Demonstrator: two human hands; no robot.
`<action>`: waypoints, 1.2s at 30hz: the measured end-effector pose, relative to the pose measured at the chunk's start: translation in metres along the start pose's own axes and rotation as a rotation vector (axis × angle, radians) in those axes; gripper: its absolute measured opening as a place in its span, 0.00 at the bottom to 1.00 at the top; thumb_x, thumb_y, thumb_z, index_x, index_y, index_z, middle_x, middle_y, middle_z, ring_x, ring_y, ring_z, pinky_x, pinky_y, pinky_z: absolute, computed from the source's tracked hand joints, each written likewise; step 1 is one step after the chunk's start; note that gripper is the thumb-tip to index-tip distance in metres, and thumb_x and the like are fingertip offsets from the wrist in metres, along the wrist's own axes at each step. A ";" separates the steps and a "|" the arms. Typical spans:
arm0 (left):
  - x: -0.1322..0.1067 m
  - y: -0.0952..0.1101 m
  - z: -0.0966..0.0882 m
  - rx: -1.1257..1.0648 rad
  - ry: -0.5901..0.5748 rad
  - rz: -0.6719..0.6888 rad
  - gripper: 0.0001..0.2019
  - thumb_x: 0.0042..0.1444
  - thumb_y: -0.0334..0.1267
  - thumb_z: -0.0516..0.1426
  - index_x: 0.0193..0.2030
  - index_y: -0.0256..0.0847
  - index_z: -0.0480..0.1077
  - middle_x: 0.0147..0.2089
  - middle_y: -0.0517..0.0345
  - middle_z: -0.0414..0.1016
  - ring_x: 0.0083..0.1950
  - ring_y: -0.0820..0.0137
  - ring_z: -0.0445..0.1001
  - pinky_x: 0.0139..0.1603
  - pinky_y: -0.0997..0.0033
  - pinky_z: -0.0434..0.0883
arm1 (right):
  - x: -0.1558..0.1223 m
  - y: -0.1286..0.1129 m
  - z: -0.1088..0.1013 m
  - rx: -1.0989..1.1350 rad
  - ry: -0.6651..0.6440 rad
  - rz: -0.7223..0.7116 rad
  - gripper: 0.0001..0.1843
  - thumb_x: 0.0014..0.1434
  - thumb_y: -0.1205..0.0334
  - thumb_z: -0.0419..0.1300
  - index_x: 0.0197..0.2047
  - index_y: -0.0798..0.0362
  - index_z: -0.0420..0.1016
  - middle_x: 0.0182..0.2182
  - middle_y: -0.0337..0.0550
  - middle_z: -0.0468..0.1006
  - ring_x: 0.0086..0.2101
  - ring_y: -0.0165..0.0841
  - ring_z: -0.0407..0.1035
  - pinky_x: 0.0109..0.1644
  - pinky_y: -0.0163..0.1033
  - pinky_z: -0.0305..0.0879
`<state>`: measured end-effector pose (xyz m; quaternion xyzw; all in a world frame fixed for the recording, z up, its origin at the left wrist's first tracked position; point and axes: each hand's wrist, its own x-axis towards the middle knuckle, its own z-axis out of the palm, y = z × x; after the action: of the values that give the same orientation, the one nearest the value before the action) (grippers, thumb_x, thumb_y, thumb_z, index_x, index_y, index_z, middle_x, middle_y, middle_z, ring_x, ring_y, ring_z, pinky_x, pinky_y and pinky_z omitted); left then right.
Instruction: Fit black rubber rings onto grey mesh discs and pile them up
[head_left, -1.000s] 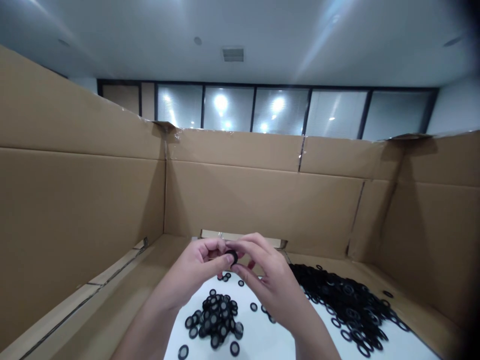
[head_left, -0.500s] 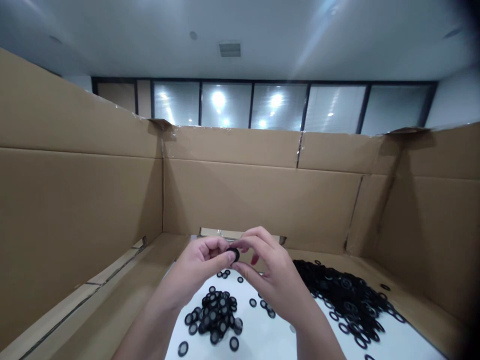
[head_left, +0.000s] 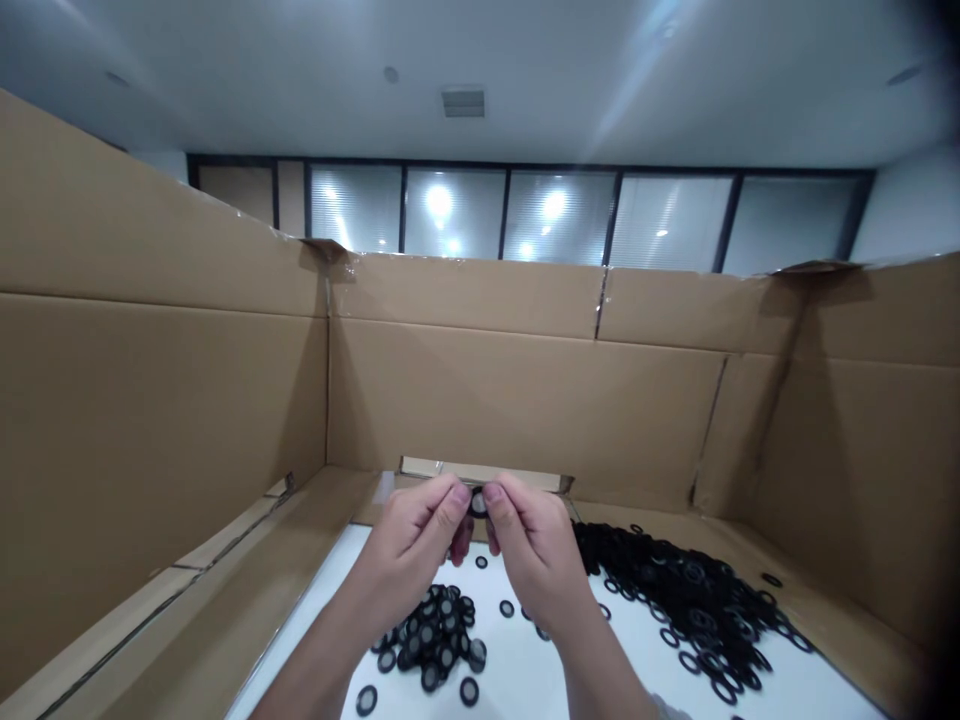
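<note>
My left hand [head_left: 415,545] and my right hand [head_left: 531,555] meet at the middle of the view, thumbs nearly touching. Both pinch one small black ring [head_left: 478,502] between their fingertips, held above a white surface [head_left: 525,680]. Below my left hand lies a small pile of black rings with mesh centres [head_left: 435,640]. A much larger heap of plain black rings [head_left: 675,590] spreads to the right of my right hand.
Tall cardboard walls [head_left: 517,400] enclose the work area on the left, back and right. A few loose rings [head_left: 507,608] are scattered on the white surface between the piles. Windows and a ceiling show above the cardboard.
Both hands have closed in on the ring and dropped slightly. My right hand has turned its back toward me, with fingers now curled over the ring instead of spread.
</note>
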<state>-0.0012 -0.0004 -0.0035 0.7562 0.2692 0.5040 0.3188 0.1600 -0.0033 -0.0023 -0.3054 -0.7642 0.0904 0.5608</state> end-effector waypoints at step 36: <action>0.003 -0.011 0.014 -0.058 0.200 0.085 0.20 0.71 0.48 0.46 0.28 0.43 0.54 0.21 0.67 0.56 0.22 0.76 0.56 0.22 0.77 0.56 | -0.006 -0.009 0.035 0.329 0.165 0.120 0.24 0.74 0.50 0.46 0.27 0.50 0.58 0.19 0.32 0.57 0.20 0.27 0.52 0.22 0.32 0.52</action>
<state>0.0123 0.0057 -0.0145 0.7034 0.2525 0.5975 0.2906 0.1259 -0.0066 -0.0154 -0.2612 -0.6710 0.2220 0.6575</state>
